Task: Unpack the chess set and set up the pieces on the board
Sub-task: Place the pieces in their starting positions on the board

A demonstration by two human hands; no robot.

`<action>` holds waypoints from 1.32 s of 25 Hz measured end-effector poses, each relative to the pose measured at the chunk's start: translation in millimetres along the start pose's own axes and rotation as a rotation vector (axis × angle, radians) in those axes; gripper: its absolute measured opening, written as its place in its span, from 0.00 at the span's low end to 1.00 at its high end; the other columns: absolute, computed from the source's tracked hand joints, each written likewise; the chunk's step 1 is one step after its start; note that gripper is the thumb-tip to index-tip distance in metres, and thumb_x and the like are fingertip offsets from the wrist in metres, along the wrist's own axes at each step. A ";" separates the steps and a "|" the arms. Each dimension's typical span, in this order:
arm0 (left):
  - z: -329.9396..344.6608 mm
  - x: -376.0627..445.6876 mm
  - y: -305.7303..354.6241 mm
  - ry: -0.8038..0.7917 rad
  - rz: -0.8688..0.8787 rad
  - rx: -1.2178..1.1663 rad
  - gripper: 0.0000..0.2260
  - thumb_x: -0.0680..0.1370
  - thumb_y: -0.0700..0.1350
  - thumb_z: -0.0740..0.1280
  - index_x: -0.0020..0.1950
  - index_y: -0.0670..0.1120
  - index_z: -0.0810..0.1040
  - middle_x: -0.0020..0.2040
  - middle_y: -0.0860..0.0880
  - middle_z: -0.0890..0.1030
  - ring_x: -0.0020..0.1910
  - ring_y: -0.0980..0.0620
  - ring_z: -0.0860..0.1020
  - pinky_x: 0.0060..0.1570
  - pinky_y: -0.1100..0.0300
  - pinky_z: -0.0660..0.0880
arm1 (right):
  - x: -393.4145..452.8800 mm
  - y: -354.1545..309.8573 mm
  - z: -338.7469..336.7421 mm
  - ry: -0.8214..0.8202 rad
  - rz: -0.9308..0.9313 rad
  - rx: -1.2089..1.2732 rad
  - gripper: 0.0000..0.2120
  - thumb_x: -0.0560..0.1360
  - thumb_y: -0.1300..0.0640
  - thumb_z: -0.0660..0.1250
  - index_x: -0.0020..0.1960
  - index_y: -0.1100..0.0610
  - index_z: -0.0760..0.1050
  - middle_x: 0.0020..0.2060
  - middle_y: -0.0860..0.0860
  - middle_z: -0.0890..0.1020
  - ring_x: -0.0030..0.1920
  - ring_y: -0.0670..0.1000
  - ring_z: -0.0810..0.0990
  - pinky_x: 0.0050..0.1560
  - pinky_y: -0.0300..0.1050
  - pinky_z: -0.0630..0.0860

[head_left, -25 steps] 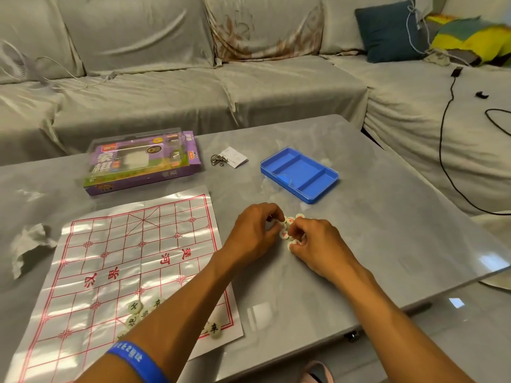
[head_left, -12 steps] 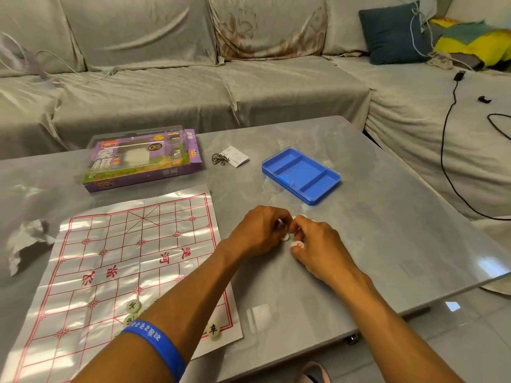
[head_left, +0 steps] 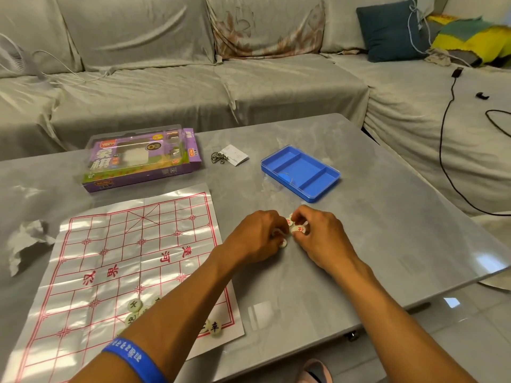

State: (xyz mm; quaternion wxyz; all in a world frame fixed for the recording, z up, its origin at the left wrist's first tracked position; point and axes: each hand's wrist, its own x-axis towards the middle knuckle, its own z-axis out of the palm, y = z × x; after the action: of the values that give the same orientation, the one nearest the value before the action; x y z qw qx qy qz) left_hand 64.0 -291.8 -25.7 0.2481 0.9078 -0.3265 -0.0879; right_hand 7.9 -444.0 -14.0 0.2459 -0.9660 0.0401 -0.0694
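On the worktop (head_left: 387, 244), one board sheet (head_left: 132, 261) carries about four black-marked pieces (head_left: 134, 304) near its front edge. Beside it, left hand (head_left: 257, 239) and right hand (head_left: 320, 239), fingers curled, grasp several red-marked pieces (head_left: 298, 229). One blue tray (head_left: 300, 172) lies behind.

A paper board (head_left: 132, 261) printed with a red grid and red characters lies flat on the desk, its surface creased and shiny. Cream round pieces with dark characters (head_left: 134, 304) sit near its near edge, 1 at the corner (head_left: 215, 327). To the right of the board, a small cluster of cream pieces with red characters (head_left: 298, 230) lies on the desk. Behind it rests an open blue tray (head_left: 300, 172) with 3 compartments. The purple box (head_left: 138, 158) lies flat beyond the board.
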 end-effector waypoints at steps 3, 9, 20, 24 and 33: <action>-1.5 2.7 3.2 -0.028 -0.014 0.047 0.11 0.76 0.44 0.68 0.58 0.48 0.80 0.57 0.48 0.79 0.50 0.55 0.74 0.49 0.67 0.71 | 5.2 -3.5 4.3 -0.045 -0.059 -0.064 0.09 0.77 0.55 0.69 0.57 0.52 0.75 0.51 0.51 0.82 0.49 0.49 0.80 0.52 0.39 0.76; -13.0 4.1 2.7 -0.132 -0.018 0.081 0.12 0.76 0.41 0.68 0.59 0.45 0.80 0.58 0.46 0.79 0.53 0.50 0.78 0.54 0.61 0.76 | 13.6 -1.7 3.7 -0.074 0.000 -0.122 0.08 0.77 0.57 0.69 0.55 0.52 0.75 0.49 0.52 0.81 0.47 0.50 0.79 0.49 0.39 0.77; -22.1 -11.8 -3.3 -0.055 -0.058 0.060 0.14 0.77 0.43 0.68 0.63 0.46 0.78 0.60 0.46 0.78 0.53 0.51 0.77 0.49 0.68 0.71 | 12.5 -0.6 10.2 -0.091 0.018 -0.116 0.08 0.76 0.56 0.71 0.54 0.52 0.79 0.49 0.51 0.82 0.47 0.49 0.80 0.53 0.41 0.78; -25.0 -20.2 1.4 -0.090 -0.015 -0.031 0.13 0.77 0.44 0.68 0.62 0.47 0.79 0.58 0.47 0.79 0.49 0.54 0.76 0.50 0.67 0.74 | 14.1 0.1 7.7 -0.085 0.031 -0.079 0.08 0.76 0.56 0.70 0.54 0.53 0.79 0.49 0.50 0.82 0.45 0.47 0.78 0.53 0.38 0.76; -14.3 -29.4 8.4 -0.111 0.065 0.049 0.13 0.78 0.45 0.67 0.62 0.49 0.79 0.60 0.49 0.78 0.51 0.55 0.75 0.49 0.70 0.71 | 13.2 -0.5 8.3 -0.098 0.026 -0.076 0.08 0.76 0.56 0.70 0.55 0.53 0.78 0.51 0.50 0.82 0.48 0.47 0.79 0.54 0.40 0.76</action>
State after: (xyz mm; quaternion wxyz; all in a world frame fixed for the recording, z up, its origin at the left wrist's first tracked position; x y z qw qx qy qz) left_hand 41.4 -273.0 -9.3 0.2100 0.8962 -0.3712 -0.1222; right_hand 22.2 -441.2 -19.4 0.2117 -0.9762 0.0430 -0.0174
